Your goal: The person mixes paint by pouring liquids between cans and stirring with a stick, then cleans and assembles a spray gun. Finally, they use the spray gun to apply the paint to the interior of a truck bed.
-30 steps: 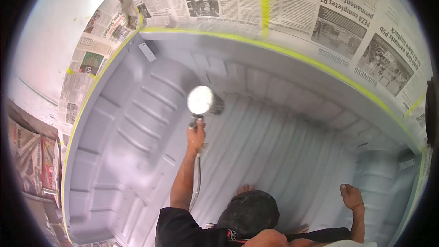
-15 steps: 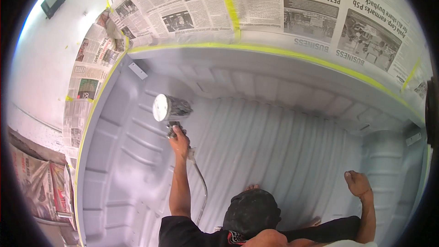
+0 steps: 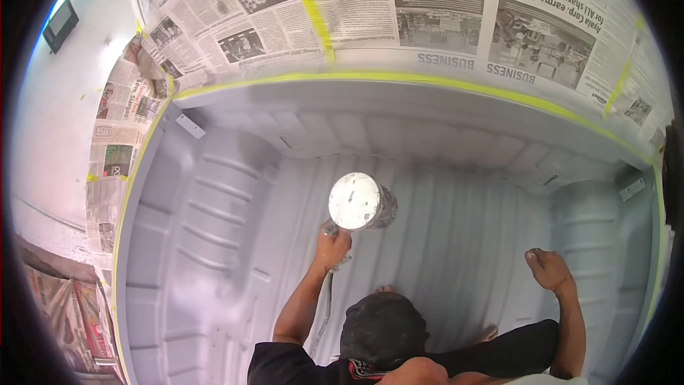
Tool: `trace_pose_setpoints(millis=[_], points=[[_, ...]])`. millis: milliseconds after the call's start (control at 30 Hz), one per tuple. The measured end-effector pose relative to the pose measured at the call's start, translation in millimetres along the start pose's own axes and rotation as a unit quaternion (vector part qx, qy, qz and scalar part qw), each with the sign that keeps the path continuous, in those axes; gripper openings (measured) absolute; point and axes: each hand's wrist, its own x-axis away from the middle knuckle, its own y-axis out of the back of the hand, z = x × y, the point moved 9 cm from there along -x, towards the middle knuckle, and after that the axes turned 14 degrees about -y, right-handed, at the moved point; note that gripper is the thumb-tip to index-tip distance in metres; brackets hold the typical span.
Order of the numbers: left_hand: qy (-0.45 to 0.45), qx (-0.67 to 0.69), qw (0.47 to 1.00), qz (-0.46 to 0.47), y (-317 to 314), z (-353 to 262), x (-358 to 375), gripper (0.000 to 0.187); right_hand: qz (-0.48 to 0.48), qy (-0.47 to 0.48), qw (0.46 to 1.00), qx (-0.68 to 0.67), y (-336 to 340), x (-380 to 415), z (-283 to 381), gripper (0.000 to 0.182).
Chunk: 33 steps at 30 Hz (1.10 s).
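Observation:
My left hand (image 3: 332,248) is closed round the handle of a spray gun (image 3: 329,229). On top of the gun sits a paint cup (image 3: 388,207) with a white, spotted lid facing me. A thin hose (image 3: 326,311) runs down from the handle alongside my forearm. Gun and hand are over the ribbed grey floor of a truck bed (image 3: 456,235); the nozzle is hidden. My right hand (image 3: 550,269) is curled into a fist at the right, above the bed floor, with nothing visible in it.
Newspaper sheets (image 3: 356,43) cover the panel beyond the bed, held by yellow masking tape (image 3: 313,21). More newspaper (image 3: 114,160) hangs along the left edge. Grey side walls with moulded ridges (image 3: 214,221) enclose the floor. A dark rounded shape (image 3: 383,329) fills the lower middle.
My left hand has carried the spray gun to the right and slightly down, from near the left wall to over the middle of the floor. My right hand stays nearly where it was.

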Motion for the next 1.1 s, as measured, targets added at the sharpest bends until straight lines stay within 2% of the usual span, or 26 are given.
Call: trace_pose_setpoints(millis=[67,167,233,267,333,367,433,467,533,567,667,733,800,833,900,967,1100], points=[[0.014,-0.001,1.000,0.021,-3,-6,-2,0.029,0.042,-0.040,0.998,0.010,1,3,4,0.048],[0.045,-0.007,0.998,0.033,11,0,-5,0.032,0.035,-0.036,0.999,0.014,1,3,3,0.048],[0.055,-0.043,0.995,-0.065,46,10,-12,0.036,0.033,-0.030,0.999,0.016,-1,2,-1,0.048],[0.053,-0.048,0.995,-0.068,60,17,-17,0.036,0.032,-0.030,0.999,0.016,-3,1,-1,0.048],[0.004,-0.064,0.984,-0.166,110,22,-28,0.039,0.034,-0.031,0.999,0.012,-1,2,3,0.048],[0.004,-0.067,0.984,-0.167,124,22,-34,0.039,0.036,-0.038,0.999,0.012,-1,2,3,0.048],[-0.037,-0.088,0.965,-0.244,166,14,-39,0.043,0.039,-0.034,0.999,0.012,-3,1,5,0.048],[-0.037,-0.089,0.965,-0.245,185,21,-40,0.043,0.038,-0.032,0.999,0.014,-3,0,5,0.048],[-0.031,-0.156,0.942,-0.297,223,23,-37,0.044,0.036,-0.034,0.999,0.012,-6,-2,3,0.047],[-0.054,-0.182,0.924,-0.331,233,16,-36,0.046,0.032,-0.038,0.999,0.012,-6,-3,3,0.047],[-0.080,-0.237,0.899,-0.359,254,-8,-37,0.048,0.047,-0.050,0.997,0.015,-5,-3,9,0.046],[-0.069,-0.265,0.890,-0.365,261,-14,-39,0.049,0.045,-0.043,0.998,0.014,-8,-4,10,0.046],[-0.084,-0.257,0.861,-0.430,270,-14,-34,0.050,0.040,-0.042,0.998,0.012,-6,-3,10,0.046],[-0.085,-0.258,0.861,-0.430,269,-14,-33,0.050,0.036,-0.033,0.999,0.005,-3,-1,13,0.045],[-0.033,-0.109,0.898,-0.425,265,6,-31,0.048,0.031,-0.025,0.999,-0.003,-3,-2,13,0.044],[-0.040,-0.088,0.914,-0.395,239,-9,-27,0.048,0.000,0.023,1.000,-0.014,-3,-3,13,0.047],[-0.030,-0.051,0.953,-0.297,199,-2,-21,0.049,0.019,-0.008,1.000,0.002,-2,0,13,0.043]])
